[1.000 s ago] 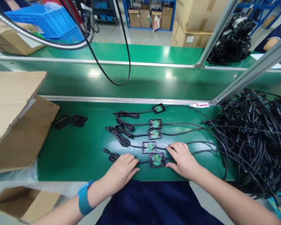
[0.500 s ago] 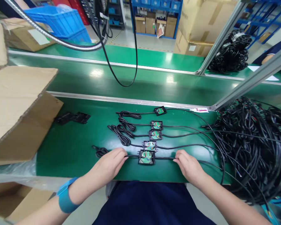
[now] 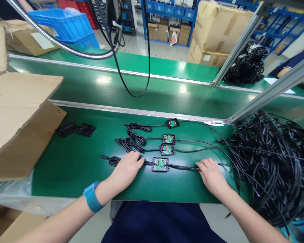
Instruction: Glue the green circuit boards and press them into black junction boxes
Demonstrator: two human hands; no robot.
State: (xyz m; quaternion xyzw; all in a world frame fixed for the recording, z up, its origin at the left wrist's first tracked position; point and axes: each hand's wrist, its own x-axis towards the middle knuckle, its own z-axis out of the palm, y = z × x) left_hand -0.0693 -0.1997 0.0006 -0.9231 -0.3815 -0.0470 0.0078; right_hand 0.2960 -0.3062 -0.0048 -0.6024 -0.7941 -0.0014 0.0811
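Note:
A small black case with a green circuit board [image 3: 160,164] lies nearest me, with what look like two black cables running side by side from each end. My left hand [image 3: 128,168] is closed on the cables left of the case, beside a coiled cable bundle [image 3: 114,161]. On the right, my right hand [image 3: 212,175] pinches the cables [image 3: 183,167] at a distance from the case. Farther back lie three more open cases with boards: a middle one [image 3: 167,149], another [image 3: 168,138], and the farthest [image 3: 172,123], each with its own cable.
A large tangle of black cables [image 3: 273,168] covers the right side. Black plastic covers [image 3: 85,129] lie at left, near a cardboard box [image 3: 27,135]. A white tube [image 3: 214,123] rests by the metal rail. A black cable loop [image 3: 134,95] hangs overhead.
Both hands have moved slightly away from me with the nearest case and cable. That case now sits at the second case's place, apparently over it, and their cables run together.

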